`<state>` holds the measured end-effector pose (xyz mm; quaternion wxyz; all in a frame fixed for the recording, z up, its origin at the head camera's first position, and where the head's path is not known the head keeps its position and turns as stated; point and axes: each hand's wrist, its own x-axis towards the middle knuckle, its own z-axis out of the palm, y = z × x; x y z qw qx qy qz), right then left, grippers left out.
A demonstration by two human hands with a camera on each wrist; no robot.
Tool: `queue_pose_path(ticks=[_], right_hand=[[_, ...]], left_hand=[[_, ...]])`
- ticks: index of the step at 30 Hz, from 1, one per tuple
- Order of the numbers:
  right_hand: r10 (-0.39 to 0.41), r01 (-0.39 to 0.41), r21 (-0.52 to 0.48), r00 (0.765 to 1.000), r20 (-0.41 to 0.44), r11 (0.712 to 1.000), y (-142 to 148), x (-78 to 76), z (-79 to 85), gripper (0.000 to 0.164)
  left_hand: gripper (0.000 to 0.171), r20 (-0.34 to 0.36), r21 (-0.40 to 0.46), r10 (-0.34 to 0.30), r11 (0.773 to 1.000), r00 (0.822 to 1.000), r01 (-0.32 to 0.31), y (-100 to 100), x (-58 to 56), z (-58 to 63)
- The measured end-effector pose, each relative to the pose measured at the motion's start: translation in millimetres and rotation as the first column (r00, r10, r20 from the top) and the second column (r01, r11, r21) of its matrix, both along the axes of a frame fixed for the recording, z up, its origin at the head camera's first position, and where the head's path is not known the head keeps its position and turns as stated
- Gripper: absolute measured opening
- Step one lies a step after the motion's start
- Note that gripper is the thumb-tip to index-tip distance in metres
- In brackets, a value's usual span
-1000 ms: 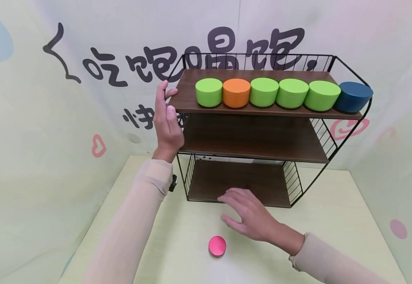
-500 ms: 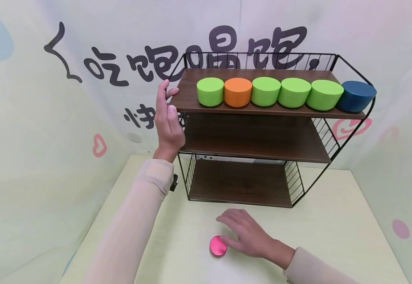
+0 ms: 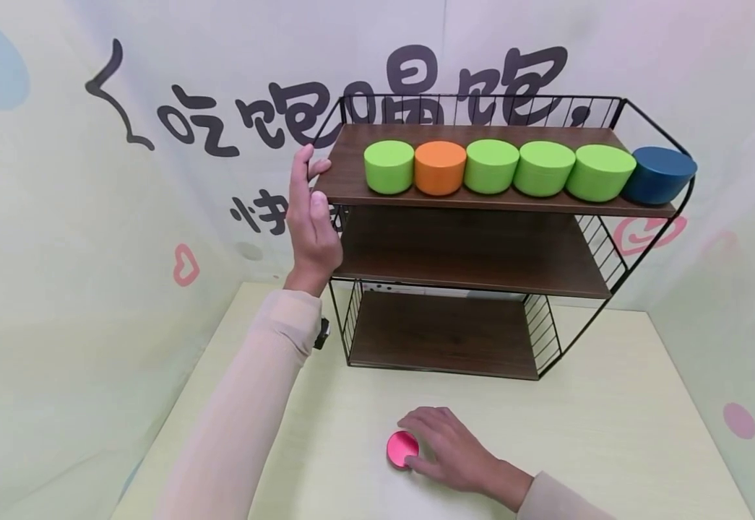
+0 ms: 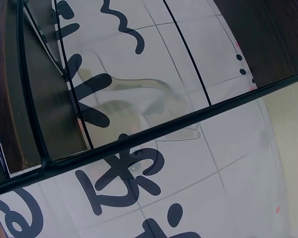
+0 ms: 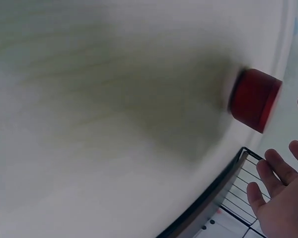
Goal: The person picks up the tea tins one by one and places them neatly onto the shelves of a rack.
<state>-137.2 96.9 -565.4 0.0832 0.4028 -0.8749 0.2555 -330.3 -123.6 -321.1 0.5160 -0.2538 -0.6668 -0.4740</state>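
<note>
A small pink-red cylinder (image 3: 399, 448) with a round top stands on the table in front of the rack. My right hand (image 3: 445, 448) is over its right side, the thumb overlapping its edge in the head view. In the right wrist view a gap shows between the dark red cylinder (image 5: 255, 100) and the spread fingers (image 5: 280, 168). My left hand (image 3: 312, 224) holds the left side of a three-tier shelf rack (image 3: 475, 249), fingertips over the top board's side rail and thumb by its front corner. Only a sliver of that hand shows in the left wrist view.
Along the top board stand several light green tubs (image 3: 490, 167), an orange tub (image 3: 439, 168) and a dark blue tub (image 3: 659, 175) at the right end. The rack has black wire sides. Pale curtains with black lettering enclose the table (image 3: 325, 448) at back and sides.
My right hand has come down and back from the bottom board to the pink-red cylinder. The left hand keeps its place on the rack, and the cylinder has not moved on the table.
</note>
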Motion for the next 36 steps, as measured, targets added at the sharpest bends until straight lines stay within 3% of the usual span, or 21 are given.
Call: queue_pose_path(ticks=[11,21,36], right_hand=[[-0.008,0.007,0.027,1.000,0.015,1.000,0.7,10.1,-19.8,0.052],[-0.031,0.032,0.031,0.999,-0.035,0.999,-0.5,12.2,-32.2,0.055],[-0.050,0.049,-0.016,0.996,-0.078,0.999,-5.9,9.8,-37.9,0.047]], left_hand=[[0.058,-0.003,-0.003,-0.003,1.000,1.000,0.003,1.3,1.3,0.9],[0.058,-0.007,-0.003,-0.009,1.000,1.000,0.009,2.1,0.8,1.4],[0.058,-0.008,-0.004,-0.004,1.000,1.000,0.004,0.4,1.9,1.0]])
